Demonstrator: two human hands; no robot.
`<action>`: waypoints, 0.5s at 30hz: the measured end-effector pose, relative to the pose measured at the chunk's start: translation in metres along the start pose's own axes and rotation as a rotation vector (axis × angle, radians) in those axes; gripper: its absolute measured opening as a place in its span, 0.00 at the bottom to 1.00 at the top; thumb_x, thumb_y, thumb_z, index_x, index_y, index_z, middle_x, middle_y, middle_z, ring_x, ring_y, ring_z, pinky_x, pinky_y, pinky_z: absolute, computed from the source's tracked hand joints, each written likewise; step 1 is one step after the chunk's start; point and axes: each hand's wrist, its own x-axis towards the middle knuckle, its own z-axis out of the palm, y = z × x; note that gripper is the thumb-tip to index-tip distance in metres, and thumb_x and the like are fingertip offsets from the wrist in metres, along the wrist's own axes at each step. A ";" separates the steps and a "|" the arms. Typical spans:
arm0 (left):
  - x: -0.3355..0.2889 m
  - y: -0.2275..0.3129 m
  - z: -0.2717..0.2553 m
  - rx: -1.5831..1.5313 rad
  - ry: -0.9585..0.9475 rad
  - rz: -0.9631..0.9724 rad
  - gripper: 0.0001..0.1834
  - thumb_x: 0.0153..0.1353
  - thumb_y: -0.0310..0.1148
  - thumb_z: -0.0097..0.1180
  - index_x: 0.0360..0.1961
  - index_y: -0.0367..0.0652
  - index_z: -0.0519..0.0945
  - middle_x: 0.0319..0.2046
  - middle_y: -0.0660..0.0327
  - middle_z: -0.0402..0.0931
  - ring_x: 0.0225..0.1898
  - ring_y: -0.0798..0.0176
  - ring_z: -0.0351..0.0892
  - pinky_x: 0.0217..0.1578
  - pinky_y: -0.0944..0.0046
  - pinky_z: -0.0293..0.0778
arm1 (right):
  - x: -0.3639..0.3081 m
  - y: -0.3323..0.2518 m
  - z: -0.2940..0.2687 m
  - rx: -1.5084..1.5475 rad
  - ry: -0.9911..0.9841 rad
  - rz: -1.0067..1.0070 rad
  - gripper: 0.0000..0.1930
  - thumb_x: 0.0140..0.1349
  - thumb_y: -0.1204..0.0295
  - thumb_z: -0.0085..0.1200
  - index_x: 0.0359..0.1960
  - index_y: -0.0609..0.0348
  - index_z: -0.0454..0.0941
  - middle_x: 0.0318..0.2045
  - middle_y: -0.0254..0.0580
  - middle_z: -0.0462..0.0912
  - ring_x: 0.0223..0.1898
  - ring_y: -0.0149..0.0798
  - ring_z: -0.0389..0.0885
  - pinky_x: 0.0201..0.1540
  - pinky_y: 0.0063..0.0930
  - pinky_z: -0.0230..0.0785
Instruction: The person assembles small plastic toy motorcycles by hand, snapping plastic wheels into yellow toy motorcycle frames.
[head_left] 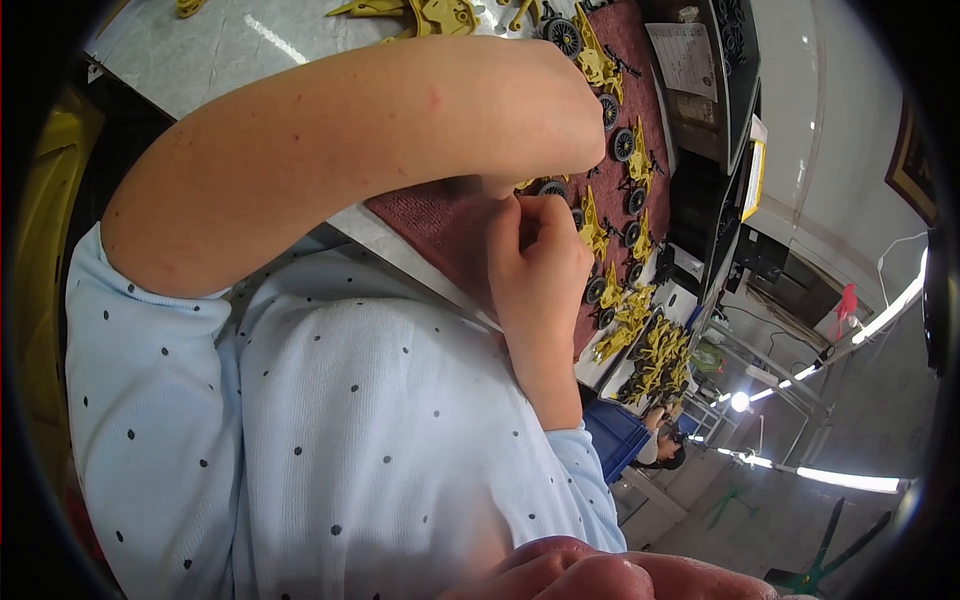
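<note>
My left hand [555, 110] reaches across from the left, back of the hand up, fingers curled under and mostly hidden. Just below it, my right hand [540, 245] is closed, thumb and fingers pinched together, its fingertips close against the left hand. Whatever lies between them is too covered to make out; a small bit of yellow shows beside the fingers. Around both hands, yellow plastic pieces with black spoked wheels [623, 146] lie in rows on a dark red cloth [430, 220].
Loose yellow pieces [440, 18] lie on the grey tabletop [240, 60]. Beyond the cloth stands a dark shelf [690, 115] with a paper sheet [683, 60]. Many yellow pieces [660, 360] are heaped farther along, near a blue crate [612, 437]. Another person [660, 448] is in the background.
</note>
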 end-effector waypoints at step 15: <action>0.003 -0.003 -0.005 0.007 0.017 0.010 0.11 0.33 0.30 0.68 0.21 0.38 0.82 0.27 0.56 0.77 0.33 0.53 0.79 0.33 0.58 0.76 | 0.005 0.004 0.000 0.009 0.016 0.016 0.09 0.58 0.70 0.58 0.27 0.63 0.76 0.16 0.43 0.77 0.16 0.33 0.75 0.23 0.26 0.67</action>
